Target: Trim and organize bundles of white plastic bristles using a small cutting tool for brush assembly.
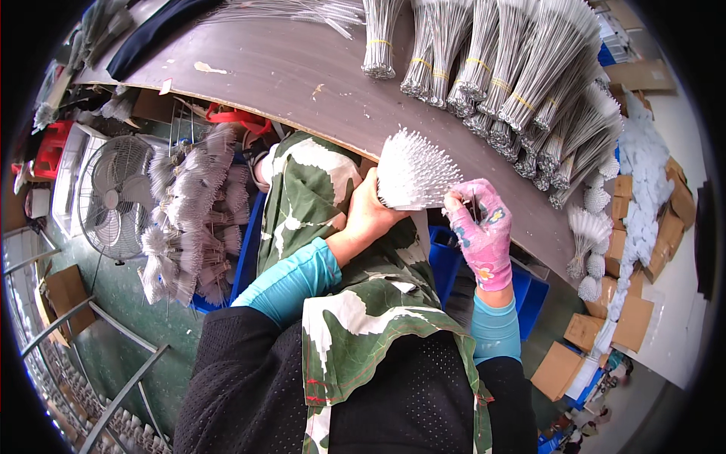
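My left hand (370, 210), bare, is wrapped round a bundle of thin white-tipped brushes (416, 168), held upright in front of the table edge. The white tips fan out toward me, and the lower part of the bundle is hidden. At the right side of the bundle is my right hand (484, 236), in a pink flowered glove with the fingertips bare. Its thumb and fingers are pinched together by the outer tips; a small dark thing shows between them, too small to name.
A brown table (287, 68) carries several wire brush bundles (484, 68) with yellow ties. Loose brushes (302, 11) lie at its far side. Left stand a fan (113, 197) and a blue crate (253, 227) with brush bundles. Cardboard boxes (560, 371) stand at right.
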{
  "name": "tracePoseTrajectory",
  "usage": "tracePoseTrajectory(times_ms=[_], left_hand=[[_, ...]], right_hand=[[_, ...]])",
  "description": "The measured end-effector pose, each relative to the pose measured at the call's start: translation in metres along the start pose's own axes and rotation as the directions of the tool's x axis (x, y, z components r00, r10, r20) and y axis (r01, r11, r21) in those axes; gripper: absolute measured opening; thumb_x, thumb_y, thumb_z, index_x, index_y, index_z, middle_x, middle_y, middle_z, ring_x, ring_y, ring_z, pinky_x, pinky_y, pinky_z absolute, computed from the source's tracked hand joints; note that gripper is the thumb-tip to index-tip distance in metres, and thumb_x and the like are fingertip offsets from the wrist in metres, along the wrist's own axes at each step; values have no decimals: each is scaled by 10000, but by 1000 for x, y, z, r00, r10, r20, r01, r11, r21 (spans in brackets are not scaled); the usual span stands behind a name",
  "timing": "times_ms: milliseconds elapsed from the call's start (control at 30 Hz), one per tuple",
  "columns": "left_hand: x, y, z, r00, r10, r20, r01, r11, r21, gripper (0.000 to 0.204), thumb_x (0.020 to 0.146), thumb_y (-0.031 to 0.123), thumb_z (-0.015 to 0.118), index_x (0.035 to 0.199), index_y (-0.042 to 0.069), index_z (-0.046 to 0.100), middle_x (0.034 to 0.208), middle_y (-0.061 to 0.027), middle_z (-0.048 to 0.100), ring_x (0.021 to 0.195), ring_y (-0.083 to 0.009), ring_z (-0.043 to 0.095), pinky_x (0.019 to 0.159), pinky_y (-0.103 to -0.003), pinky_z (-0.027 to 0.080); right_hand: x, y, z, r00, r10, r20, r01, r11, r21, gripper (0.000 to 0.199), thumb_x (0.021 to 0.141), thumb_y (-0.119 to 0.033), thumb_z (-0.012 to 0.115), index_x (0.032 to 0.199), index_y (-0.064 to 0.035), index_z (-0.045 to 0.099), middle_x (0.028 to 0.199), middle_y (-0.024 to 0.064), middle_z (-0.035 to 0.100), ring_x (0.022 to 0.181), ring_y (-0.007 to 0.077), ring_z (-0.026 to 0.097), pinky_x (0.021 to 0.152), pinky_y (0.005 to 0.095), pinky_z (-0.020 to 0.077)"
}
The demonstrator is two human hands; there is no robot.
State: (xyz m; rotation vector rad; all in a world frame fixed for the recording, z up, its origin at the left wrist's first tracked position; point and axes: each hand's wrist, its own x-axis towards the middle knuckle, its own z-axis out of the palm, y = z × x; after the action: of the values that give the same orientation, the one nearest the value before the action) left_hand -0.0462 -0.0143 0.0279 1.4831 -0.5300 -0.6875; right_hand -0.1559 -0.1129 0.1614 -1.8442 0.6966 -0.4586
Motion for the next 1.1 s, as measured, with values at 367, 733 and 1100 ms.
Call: tracePoseTrajectory(times_ms=[367,733,1100], left_hand=[[0,-24,11,999,39,2,-39,990,-135,574,658,202,835,1099,31,509,1003,-86,617,950,-165,597,837,-305,484],[2,-13,2,997,51,62,-50,999,-16,645,624,246,857,1113,22,502,1019,-115,621,946,-191,613,840,-322,491],[0,-3,-1,996,21,84,-17,999,-41,692,613,236,861,1149,12,484,1035,-135,626,981,-208,616,855,-332,490]], right_hand=[[9,-44,-28,905,342,254,-351,936,-12,148,887,-48,565,1028,-17,598,799,-24,532,696,42,485,624,189,416],[28,-30,-9,929,-44,368,216,872,-438,133,761,6,636,894,12,648,840,111,579,710,223,587,662,297,466],[35,-32,-5,891,-125,437,381,729,-569,256,666,-64,703,912,-28,644,843,154,582,774,344,585,694,376,480]])
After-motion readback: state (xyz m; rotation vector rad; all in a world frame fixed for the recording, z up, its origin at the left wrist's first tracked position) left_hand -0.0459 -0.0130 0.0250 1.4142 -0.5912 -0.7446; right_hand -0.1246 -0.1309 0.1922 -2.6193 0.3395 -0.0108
